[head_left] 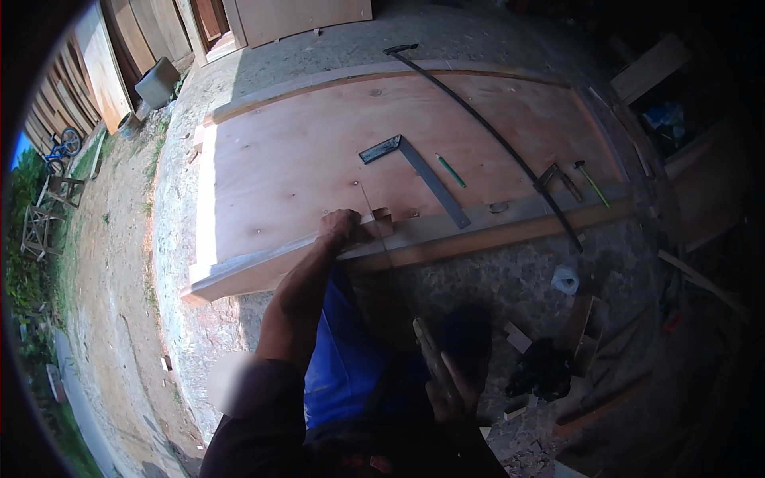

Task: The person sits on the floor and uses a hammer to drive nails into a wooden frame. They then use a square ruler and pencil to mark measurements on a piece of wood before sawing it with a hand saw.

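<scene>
My left hand [340,228] is closed on a short piece of wood [378,226], pressing it against the near rail of a large framed plywood panel [279,163]. In my right hand [454,392], low in front of my body, is the handle of a handsaw [433,354]. Its thin blade runs up and away, crossing the wood piece just right of my left hand. The blade is faint and partly blurred, so how deep it sits in the wood cannot be made out.
On the panel lie a try square [430,182], a green pencil [451,171], a long dark bar [494,131] and a green-handled hammer [592,185]. A whitish roll [565,280], a black plastic bag [542,369] and wood offcuts [586,331] litter the floor at right.
</scene>
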`<state>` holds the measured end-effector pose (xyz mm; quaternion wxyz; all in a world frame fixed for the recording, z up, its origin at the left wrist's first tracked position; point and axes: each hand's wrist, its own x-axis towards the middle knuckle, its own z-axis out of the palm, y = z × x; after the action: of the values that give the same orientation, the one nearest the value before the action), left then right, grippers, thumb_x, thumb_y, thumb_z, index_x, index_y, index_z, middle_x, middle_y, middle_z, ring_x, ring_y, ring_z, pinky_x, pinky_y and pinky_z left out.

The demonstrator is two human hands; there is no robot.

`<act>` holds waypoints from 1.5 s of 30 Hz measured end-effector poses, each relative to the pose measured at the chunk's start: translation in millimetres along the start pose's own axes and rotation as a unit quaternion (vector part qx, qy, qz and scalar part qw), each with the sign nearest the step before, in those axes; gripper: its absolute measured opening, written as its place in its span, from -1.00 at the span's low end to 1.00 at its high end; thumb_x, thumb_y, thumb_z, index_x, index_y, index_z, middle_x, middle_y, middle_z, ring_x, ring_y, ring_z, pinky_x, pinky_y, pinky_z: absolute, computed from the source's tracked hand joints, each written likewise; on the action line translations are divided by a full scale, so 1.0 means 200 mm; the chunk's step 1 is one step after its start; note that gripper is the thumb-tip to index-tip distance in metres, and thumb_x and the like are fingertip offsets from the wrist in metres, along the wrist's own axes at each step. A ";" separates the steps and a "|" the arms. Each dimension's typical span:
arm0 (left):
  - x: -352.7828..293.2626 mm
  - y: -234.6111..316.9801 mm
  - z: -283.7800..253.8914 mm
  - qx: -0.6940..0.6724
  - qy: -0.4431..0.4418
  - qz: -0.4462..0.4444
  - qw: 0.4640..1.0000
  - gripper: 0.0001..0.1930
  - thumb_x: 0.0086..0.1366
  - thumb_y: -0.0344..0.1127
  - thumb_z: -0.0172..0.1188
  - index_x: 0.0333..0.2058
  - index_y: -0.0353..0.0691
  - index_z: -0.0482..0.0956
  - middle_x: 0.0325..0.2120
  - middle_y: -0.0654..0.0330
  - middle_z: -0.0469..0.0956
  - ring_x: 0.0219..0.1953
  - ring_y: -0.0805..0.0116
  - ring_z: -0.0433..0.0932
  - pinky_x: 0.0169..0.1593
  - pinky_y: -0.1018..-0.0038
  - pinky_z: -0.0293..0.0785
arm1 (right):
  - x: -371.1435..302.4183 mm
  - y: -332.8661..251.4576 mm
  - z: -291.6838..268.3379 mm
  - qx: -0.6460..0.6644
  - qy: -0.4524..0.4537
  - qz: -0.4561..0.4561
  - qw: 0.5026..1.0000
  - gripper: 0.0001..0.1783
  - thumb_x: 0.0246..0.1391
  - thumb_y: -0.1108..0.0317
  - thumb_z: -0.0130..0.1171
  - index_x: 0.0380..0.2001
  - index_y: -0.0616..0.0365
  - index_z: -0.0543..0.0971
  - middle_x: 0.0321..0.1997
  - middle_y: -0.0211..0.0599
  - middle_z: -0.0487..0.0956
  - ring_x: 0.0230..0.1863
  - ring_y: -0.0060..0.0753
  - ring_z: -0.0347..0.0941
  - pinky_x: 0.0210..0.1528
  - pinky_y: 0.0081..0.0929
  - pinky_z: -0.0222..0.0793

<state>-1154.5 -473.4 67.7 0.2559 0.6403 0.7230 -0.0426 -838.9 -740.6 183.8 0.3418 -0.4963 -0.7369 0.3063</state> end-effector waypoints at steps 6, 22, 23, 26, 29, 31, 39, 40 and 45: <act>-0.02 -0.03 0.01 0.010 0.006 0.001 1.000 -0.48 0.03 0.24 0.37 -0.21 -0.05 0.72 -0.21 0.06 0.70 -0.10 0.03 0.67 -0.02 0.18 0.57 | 0.67 0.00 0.34 0.133 -0.021 0.110 0.985 -0.47 0.22 0.44 0.20 0.24 0.33 0.42 0.01 0.06 0.64 -0.02 -0.17 0.64 -0.03 -0.38 0.52; 0.01 -0.11 0.11 -0.022 0.036 -0.002 0.999 -0.57 0.02 0.10 0.40 -0.22 -0.02 0.73 -0.19 0.04 0.70 -0.07 0.02 0.67 0.01 0.17 0.57 | 0.60 0.13 0.45 0.149 0.038 0.023 0.988 -0.48 0.21 0.37 0.22 0.22 0.32 0.45 0.03 0.12 0.63 0.04 0.00 0.62 0.02 -0.30 0.52; 0.02 -0.09 0.10 -0.014 0.032 0.007 0.999 -0.51 0.00 0.16 0.42 -0.19 -0.03 0.72 -0.17 0.06 0.69 -0.07 0.04 0.67 0.01 0.18 0.57 | 0.60 0.13 0.44 0.130 0.050 0.001 0.990 -0.48 0.22 0.37 0.22 0.22 0.31 0.45 0.02 0.12 0.63 0.03 0.00 0.63 0.00 -0.30 0.52; 0.08 -0.01 0.06 -0.014 0.006 0.016 1.000 -0.42 -0.05 0.25 0.46 -0.16 -0.02 0.71 -0.16 0.09 0.69 -0.07 0.05 0.66 0.02 0.18 0.56 | 0.63 0.15 0.39 0.152 0.067 0.021 0.986 -0.47 0.20 0.36 0.24 0.22 0.29 0.46 -0.02 0.11 0.65 -0.01 0.00 0.65 -0.04 -0.28 0.54; 0.11 -0.20 0.12 -0.009 -0.013 -0.011 1.000 -0.34 -0.14 0.33 0.48 -0.16 -0.01 0.71 -0.12 0.11 0.68 -0.01 0.07 0.64 0.05 0.18 0.54 | 0.50 -0.09 0.27 0.095 -0.024 0.119 0.988 -0.52 0.24 0.36 0.20 0.19 0.31 0.48 -0.01 0.10 0.64 0.03 -0.19 0.63 -0.01 -0.34 0.51; 0.10 -0.18 0.09 -0.027 -0.027 -0.002 0.999 -0.31 -0.15 0.36 0.46 -0.16 -0.03 0.71 -0.11 0.09 0.67 0.01 0.07 0.62 0.05 0.15 0.53 | 0.25 -0.11 0.12 0.040 -0.011 0.087 0.995 -0.46 0.19 0.34 0.23 0.21 0.31 0.46 -0.08 0.10 0.66 -0.09 -0.05 0.68 -0.02 -0.27 0.54; 0.02 -0.03 0.09 -0.005 0.034 0.010 0.999 -0.46 0.03 0.25 0.39 -0.21 -0.08 0.71 -0.17 0.06 0.68 -0.07 0.02 0.65 0.01 0.15 0.54 | 0.43 -0.09 0.16 0.117 0.023 0.089 0.989 -0.49 0.20 0.40 0.22 0.20 0.31 0.46 -0.08 0.10 0.66 -0.09 -0.01 0.67 0.00 -0.24 0.54; 0.01 -0.01 0.09 -0.011 0.039 0.013 0.999 -0.48 0.05 0.24 0.38 -0.22 -0.08 0.71 -0.18 0.06 0.68 -0.08 0.01 0.65 0.01 0.14 0.54 | 0.61 0.05 0.31 0.154 0.055 0.049 0.985 -0.48 0.21 0.39 0.25 0.21 0.29 0.45 -0.08 0.17 0.64 -0.11 -0.04 0.68 -0.12 -0.33 0.56; 0.04 -0.19 0.13 -0.018 0.008 0.004 1.000 -0.47 0.01 0.25 0.40 -0.23 -0.07 0.72 -0.18 0.05 0.68 -0.08 0.01 0.65 -0.01 0.16 0.54 | 0.60 0.02 0.41 0.148 0.030 0.056 0.987 -0.47 0.21 0.38 0.24 0.22 0.30 0.45 -0.06 0.14 0.65 -0.14 -0.07 0.69 -0.12 -0.34 0.56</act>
<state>-1182.9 -483.4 31.7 0.2615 0.6390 0.7230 -0.0234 -935.7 -635.8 157.4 0.4154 -0.4894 -0.6445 0.4154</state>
